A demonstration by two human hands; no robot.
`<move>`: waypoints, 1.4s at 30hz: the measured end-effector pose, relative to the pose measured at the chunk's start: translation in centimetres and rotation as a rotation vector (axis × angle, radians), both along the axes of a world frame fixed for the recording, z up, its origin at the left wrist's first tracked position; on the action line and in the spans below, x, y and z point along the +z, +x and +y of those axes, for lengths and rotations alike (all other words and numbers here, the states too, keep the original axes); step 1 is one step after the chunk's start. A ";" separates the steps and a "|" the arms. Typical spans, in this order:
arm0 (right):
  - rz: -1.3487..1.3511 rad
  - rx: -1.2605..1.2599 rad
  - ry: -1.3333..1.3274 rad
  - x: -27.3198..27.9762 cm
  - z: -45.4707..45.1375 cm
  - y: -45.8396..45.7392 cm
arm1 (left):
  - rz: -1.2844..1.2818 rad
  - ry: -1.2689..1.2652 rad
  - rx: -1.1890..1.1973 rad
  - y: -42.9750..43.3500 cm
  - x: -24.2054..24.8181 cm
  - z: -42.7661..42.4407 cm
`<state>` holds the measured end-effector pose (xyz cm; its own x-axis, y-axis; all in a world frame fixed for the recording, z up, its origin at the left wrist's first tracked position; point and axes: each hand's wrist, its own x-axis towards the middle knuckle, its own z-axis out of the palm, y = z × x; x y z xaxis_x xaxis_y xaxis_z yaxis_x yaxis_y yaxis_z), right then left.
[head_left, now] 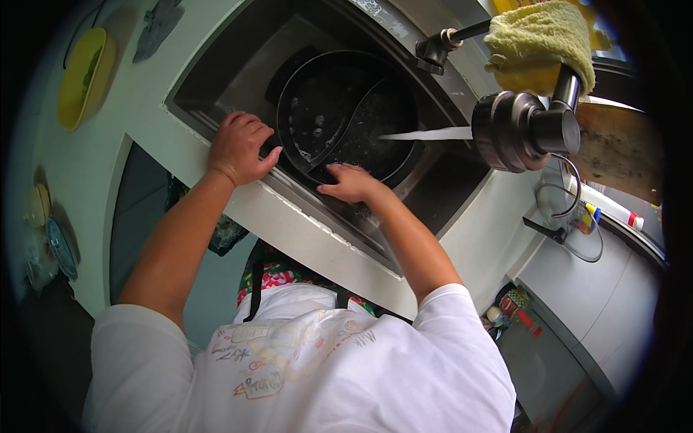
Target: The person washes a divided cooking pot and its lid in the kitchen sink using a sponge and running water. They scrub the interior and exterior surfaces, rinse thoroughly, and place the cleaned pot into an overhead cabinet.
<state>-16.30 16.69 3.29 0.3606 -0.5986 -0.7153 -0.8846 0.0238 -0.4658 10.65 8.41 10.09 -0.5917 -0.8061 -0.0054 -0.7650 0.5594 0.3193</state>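
A round black pot (325, 108) with a curved divider (353, 116) stands in the stainless steel sink (227, 89). Water (427, 135) runs from the faucet (514, 131) into its right compartment, and some bubbles float in the left one. My left hand (241, 146) is at the sink's front edge, fingers spread, its thumb close to the pot's rim. It holds nothing. My right hand (352, 183) reaches over the near rim, thumb apart from the fingers. Its fingertips are at the right compartment; whether they touch the water I cannot tell.
A yellow towel (541, 43) hangs over the faucet pipe. At the right are a wooden board (617, 149) and a glass lid (582, 233). A yellow basin (81, 81) with something green in it and a grey cloth (157, 30) lie on the left counter.
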 end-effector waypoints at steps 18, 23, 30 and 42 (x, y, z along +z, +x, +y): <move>-0.479 -0.696 0.158 -0.9 1.6 1.6 | -0.004 0.000 0.001 -0.1 0.1 0.0; -0.608 -1.072 0.232 -5.2 -1.6 -5.0 | 0.000 0.003 0.009 -0.1 -0.1 0.1; 0.313 -0.886 -0.307 -10.8 -3.6 -4.7 | -0.023 0.008 0.009 -0.1 0.0 0.0; -0.212 -0.383 -0.099 -1.9 1.8 4.4 | 0.013 -0.018 -0.004 -0.2 0.0 -0.1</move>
<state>-11.89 18.51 1.44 0.2318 -0.7792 -0.5824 -0.7054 0.2776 -0.6522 10.45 8.34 10.13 -0.5949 -0.8036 0.0174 -0.7585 0.5683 0.3190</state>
